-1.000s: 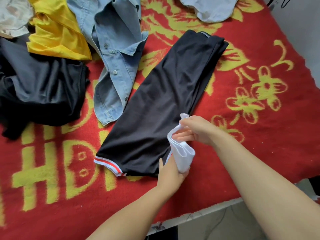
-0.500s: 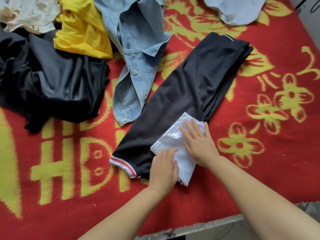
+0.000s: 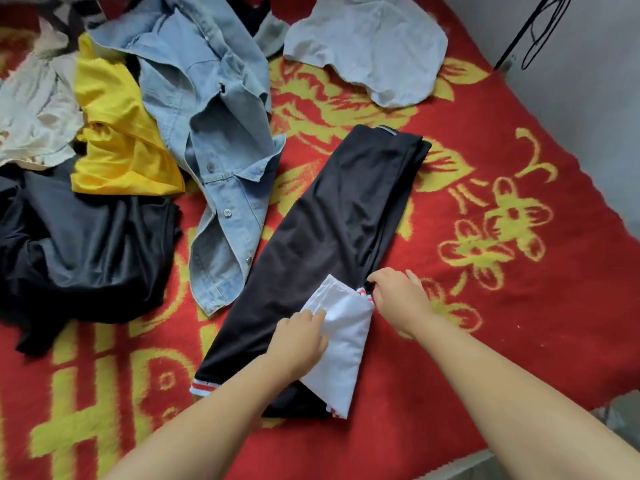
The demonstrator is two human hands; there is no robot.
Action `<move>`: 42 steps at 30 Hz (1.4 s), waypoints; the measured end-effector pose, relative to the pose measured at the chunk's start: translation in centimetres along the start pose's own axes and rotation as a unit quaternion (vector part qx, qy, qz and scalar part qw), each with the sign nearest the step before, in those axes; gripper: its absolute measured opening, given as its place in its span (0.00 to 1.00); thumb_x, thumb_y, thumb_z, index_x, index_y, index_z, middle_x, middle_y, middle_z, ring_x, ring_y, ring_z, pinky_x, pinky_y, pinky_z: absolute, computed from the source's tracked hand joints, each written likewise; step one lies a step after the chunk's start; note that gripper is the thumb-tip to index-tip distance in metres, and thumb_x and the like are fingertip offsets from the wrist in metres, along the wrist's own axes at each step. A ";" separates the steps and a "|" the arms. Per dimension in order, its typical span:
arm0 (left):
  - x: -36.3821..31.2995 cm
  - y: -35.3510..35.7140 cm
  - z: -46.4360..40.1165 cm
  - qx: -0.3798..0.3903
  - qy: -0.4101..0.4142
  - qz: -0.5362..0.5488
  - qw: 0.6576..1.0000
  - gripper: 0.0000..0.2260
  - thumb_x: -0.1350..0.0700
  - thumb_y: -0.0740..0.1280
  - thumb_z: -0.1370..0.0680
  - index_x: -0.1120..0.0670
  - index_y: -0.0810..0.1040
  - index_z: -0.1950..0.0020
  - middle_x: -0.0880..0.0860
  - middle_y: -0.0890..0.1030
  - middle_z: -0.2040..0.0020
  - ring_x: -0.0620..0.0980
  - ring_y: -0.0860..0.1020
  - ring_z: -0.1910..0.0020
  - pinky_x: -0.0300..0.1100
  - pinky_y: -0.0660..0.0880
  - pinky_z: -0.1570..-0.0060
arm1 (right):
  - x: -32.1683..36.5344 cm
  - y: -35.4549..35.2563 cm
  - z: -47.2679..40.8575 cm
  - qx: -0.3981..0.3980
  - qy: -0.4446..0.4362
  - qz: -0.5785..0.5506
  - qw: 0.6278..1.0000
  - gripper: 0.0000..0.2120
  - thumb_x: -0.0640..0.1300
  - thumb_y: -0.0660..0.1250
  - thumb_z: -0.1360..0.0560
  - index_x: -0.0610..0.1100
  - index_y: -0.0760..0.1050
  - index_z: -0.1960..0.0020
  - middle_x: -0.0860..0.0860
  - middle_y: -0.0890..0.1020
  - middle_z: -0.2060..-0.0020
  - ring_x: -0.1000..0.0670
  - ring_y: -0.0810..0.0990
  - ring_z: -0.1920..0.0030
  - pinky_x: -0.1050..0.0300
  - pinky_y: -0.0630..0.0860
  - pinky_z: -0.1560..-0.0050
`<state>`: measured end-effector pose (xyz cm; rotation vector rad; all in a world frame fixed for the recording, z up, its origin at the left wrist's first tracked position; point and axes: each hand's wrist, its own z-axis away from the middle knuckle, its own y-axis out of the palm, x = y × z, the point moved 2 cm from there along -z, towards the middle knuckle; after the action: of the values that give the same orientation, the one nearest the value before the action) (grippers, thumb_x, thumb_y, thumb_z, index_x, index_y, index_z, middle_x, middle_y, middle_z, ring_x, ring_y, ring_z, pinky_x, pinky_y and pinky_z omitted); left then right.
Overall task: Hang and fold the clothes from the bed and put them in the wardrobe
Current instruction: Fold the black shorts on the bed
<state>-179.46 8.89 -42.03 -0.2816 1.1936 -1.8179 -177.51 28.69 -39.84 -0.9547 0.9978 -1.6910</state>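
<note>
The left hand (image 3: pixel 301 336) presses flat on the white cloth (image 3: pixel 341 344) lying on the black shorts (image 3: pixel 332 237); the right hand (image 3: pixel 398 296) pinches the shorts' edge just beside it, on the bed (image 3: pixel 485 306).

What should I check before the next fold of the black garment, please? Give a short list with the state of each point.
1. Black garment lies long and mostly flat on the blanket: ok.
2. White piece folded onto its near end: ok.
3. Left hand on the white piece: ok.
4. Right hand at the garment's right edge, real hold: cannot tell.
5. Denim shirt clear of the garment: not ok, its hem touches the left edge.
6. Striped cuffs even: cannot tell.
</note>
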 end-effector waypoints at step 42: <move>-10.5 -2.8 -16.4 -0.266 -0.174 0.217 0.923 0.06 0.60 0.65 0.22 0.59 0.73 0.58 0.55 0.75 0.61 0.57 0.73 0.63 0.52 0.71 0.63 | -16.6 -16.6 -32.8 0.008 0.018 -0.334 0.943 0.13 0.38 0.63 0.26 0.45 0.67 0.43 0.47 0.72 0.57 0.49 0.74 0.62 0.60 0.73 0.73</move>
<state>-185.24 27.39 -45.12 -0.5716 1.3442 -0.9901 -208.03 55.03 -39.45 -1.3562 0.7142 -2.2670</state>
